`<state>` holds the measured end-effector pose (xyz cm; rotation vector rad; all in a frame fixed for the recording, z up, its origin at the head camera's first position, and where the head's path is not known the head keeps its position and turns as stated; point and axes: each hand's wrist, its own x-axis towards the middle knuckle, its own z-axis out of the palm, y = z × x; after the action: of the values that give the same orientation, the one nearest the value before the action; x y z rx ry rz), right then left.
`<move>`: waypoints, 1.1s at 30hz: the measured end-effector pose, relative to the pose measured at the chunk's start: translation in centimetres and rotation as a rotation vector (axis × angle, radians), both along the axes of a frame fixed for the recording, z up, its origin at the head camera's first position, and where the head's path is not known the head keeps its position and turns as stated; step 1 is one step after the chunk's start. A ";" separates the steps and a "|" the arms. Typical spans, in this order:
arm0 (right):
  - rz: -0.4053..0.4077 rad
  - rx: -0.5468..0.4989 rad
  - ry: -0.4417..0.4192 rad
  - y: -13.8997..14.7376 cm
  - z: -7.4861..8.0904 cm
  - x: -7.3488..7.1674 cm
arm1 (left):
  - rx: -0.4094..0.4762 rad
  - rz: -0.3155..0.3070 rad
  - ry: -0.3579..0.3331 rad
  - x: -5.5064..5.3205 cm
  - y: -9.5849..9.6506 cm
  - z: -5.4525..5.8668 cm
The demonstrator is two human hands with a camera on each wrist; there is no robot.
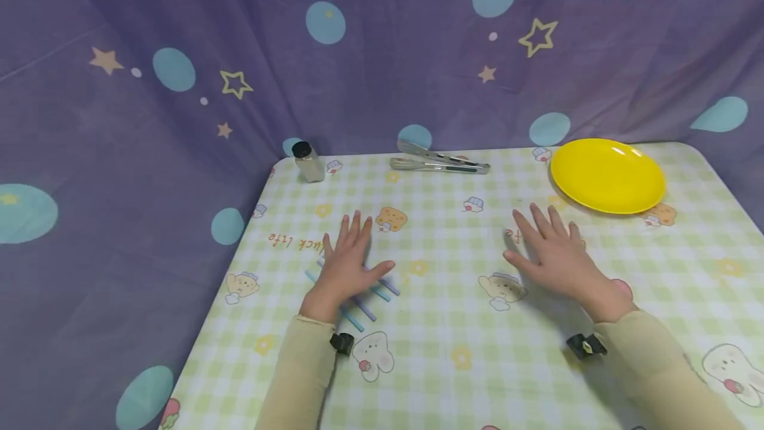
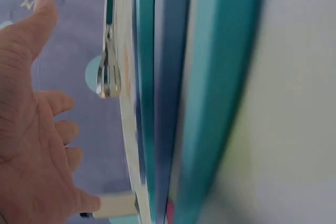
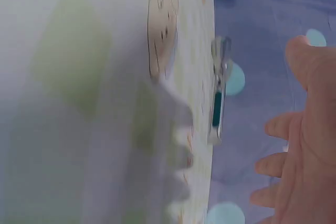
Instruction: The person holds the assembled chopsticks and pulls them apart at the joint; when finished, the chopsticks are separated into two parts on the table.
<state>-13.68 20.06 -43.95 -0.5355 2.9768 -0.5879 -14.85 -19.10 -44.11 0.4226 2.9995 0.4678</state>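
Note:
My left hand (image 1: 347,272) is spread flat above several thin blue and purple sticks (image 1: 353,319) on the tablecloth, partly hiding them. In the left wrist view the sticks (image 2: 173,77) appear large and close, and the palm (image 2: 37,145) holds nothing. To the right, my right hand (image 1: 558,257) hovers over the cloth with fingers spread, nothing in its grasp. Its shadow falls on the cloth in the right wrist view, apart from the fingers (image 3: 270,163). Metal tongs (image 1: 442,161) lie beyond both hands at the far edge, their arms spread.
A yellow plate (image 1: 607,176) sits at the back right. At the back left stands a clear jar with a black lid (image 1: 309,163). A green checked cloth (image 1: 430,350) with printed cartoons covers the table, and a purple curtain (image 1: 382,65) hangs behind and at the left.

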 end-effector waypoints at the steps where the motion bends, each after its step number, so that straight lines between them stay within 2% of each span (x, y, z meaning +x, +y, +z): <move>1: 0.020 -0.009 0.000 -0.4 -0.1 0.0 | 0.009 0.003 -0.004 0.0 -0.5 0.0; 6: 0.113 -0.053 0.013 -3.2 -0.3 0.1 | 0.084 0.021 -0.044 -0.1 -2.6 0.3; 10: 0.193 -0.111 0.037 -5.9 -0.5 0.2 | 0.073 0.023 -0.050 -0.2 -3.8 0.8; 14: 0.280 -0.171 0.074 -8.8 -0.5 0.1 | 0.083 -0.020 -0.047 -0.5 -4.3 1.0; 17: 0.322 -0.202 0.064 -11.0 -0.7 0.1 | 0.101 -0.051 -0.036 -0.6 -4.4 1.0; 22: 0.332 -0.262 -0.001 -14.3 -1.2 0.3 | 0.091 -0.080 -0.034 -1.1 -4.3 0.6; 27: 0.335 -0.303 -0.067 -17.1 -1.9 0.3 | 0.075 -0.063 -0.075 -1.6 -4.0 0.1; 29: 0.342 -0.299 -0.075 -18.0 -2.2 0.2 | 0.062 -0.053 -0.081 -1.7 -3.8 0.0; 33: 0.359 -0.267 -0.101 -19.0 -2.5 -0.2 | 0.028 -0.060 -0.049 -1.9 -3.4 0.0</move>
<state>-13.86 1.01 -46.48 -0.9988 2.6264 -0.9424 -16.80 -22.53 -44.12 0.4942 2.9268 0.5082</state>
